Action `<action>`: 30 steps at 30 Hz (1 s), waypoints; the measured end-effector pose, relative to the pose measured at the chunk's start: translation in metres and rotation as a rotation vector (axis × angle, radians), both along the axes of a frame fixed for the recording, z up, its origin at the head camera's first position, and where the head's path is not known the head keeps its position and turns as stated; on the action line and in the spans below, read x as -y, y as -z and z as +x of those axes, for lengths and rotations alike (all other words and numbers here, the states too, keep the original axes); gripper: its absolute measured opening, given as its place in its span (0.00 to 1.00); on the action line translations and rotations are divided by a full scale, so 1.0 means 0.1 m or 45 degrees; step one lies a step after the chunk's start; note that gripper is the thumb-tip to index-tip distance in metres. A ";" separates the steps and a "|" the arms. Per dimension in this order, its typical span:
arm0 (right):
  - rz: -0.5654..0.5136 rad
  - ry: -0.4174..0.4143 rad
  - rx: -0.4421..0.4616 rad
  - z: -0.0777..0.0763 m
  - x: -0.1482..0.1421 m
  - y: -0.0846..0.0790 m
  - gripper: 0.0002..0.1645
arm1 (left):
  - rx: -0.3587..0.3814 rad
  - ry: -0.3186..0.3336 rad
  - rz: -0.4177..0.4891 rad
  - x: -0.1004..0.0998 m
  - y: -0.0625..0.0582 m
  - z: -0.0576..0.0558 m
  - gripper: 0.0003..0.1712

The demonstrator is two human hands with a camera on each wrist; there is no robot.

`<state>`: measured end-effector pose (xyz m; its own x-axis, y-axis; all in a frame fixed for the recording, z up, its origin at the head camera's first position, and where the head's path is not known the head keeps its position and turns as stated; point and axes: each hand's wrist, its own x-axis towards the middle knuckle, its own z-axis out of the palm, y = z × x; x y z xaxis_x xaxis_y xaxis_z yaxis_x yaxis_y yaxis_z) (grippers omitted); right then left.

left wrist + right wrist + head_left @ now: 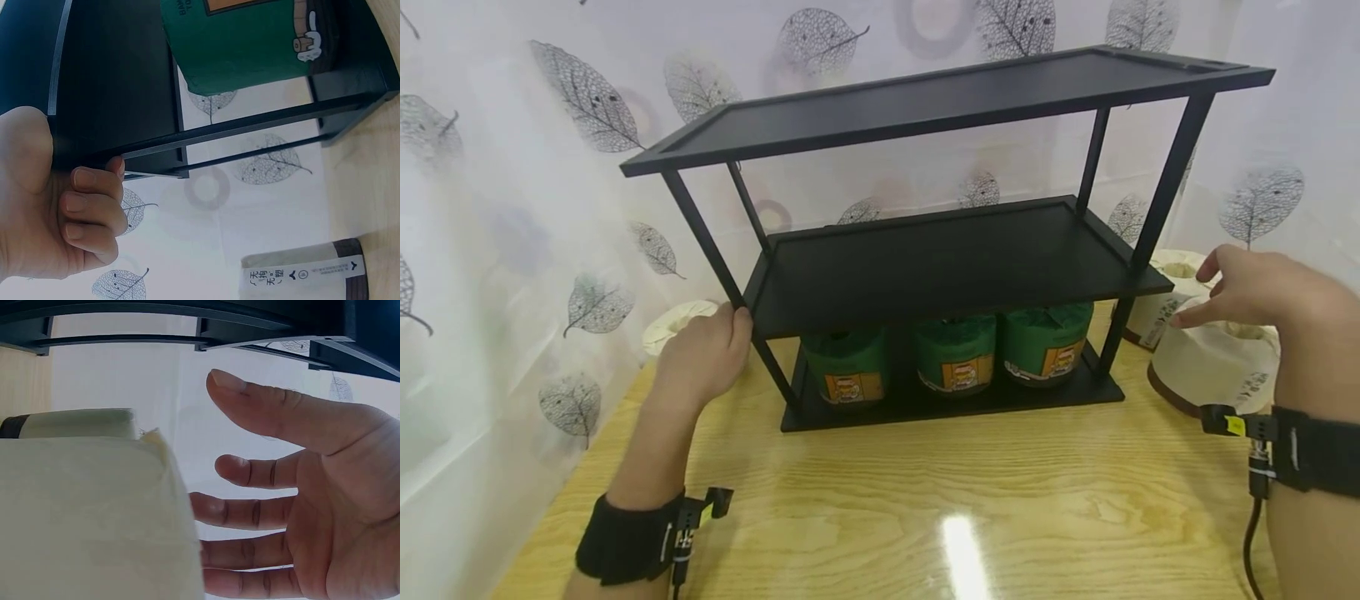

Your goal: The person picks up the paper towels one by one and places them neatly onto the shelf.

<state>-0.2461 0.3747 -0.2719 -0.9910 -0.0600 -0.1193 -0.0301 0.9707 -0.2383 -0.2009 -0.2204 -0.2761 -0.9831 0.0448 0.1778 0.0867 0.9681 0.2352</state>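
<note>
A black tiered shelf rack (pixel 925 258) stands on the wooden table. At its left front post, level with the middle shelf, my left hand (pixel 706 354) grips the frame, and in the left wrist view its fingers (pixel 94 209) are curled. My right hand (pixel 1262 287) is above a cream-wrapped paper roll (pixel 1213 367) to the right of the rack. Its fingers are spread, and the right wrist view shows the fingertips beside the top of the wrapped roll (pixel 94 519), with the palm bare. Part of that roll's top is hidden behind the hand.
Three green-wrapped rolls (pixel 957 354) sit on the rack's bottom shelf. A second cream roll (pixel 1150 312) stands behind the front one, and another cream roll (pixel 673 323) is at the left behind my left hand. A leaf-patterned curtain (pixel 587 208) hangs behind the table (pixel 880 500).
</note>
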 end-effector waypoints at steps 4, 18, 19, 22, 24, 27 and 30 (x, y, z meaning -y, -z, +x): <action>-0.003 -0.015 0.029 -0.04 -0.02 0.02 0.54 | -0.011 0.002 -0.006 -0.01 -0.02 -0.01 0.35; -0.059 -0.074 0.122 -0.05 0.03 0.17 0.43 | 0.009 0.003 -0.002 -0.01 -0.03 0.02 0.34; -0.054 -0.084 0.111 -0.04 0.03 0.18 0.42 | 0.010 0.004 -0.002 -0.01 -0.03 0.02 0.34; -0.054 -0.102 0.089 -0.04 0.03 0.20 0.40 | 0.013 0.004 -0.003 -0.01 -0.02 0.02 0.34; -0.043 -0.113 0.075 -0.04 0.03 0.21 0.38 | 0.013 0.003 -0.005 -0.02 -0.02 0.02 0.35; -0.030 -0.130 0.077 -0.05 0.03 0.20 0.36 | 0.014 0.002 -0.004 -0.02 -0.02 0.02 0.34; -0.017 -0.135 0.086 -0.06 0.02 0.20 0.36 | 0.013 0.000 -0.003 -0.02 -0.02 0.02 0.34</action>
<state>-0.2524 0.3728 -0.2915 -0.9688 -0.1662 -0.1842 -0.1159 0.9597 -0.2560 -0.1993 -0.2182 -0.2746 -0.9848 0.0449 0.1679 0.0841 0.9686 0.2341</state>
